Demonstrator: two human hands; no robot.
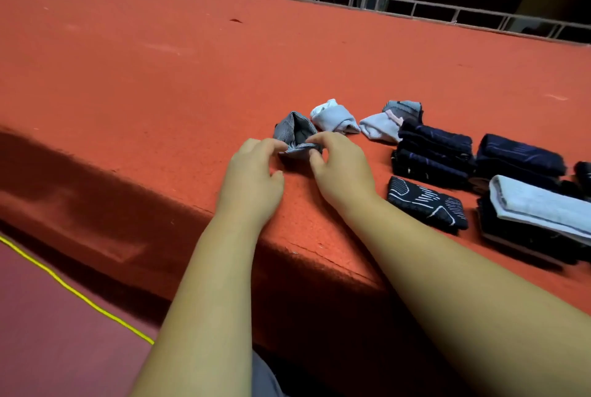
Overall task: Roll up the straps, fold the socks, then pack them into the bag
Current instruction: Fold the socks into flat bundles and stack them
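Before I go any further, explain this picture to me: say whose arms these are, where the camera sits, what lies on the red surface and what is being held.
There is no machine here. These are a person's two bare arms, seen by one camera worn on the head, which looks forward and down. The left hand and the right hand both pinch the near edge of a small grey striped sock, which sits partly open on the red surface. Just beyond it lie a folded white sock and a pale bundle. To the right are dark folded socks, a black piece with white lines and a pale folded strip resting on a dark pile. No bag shows in this picture.
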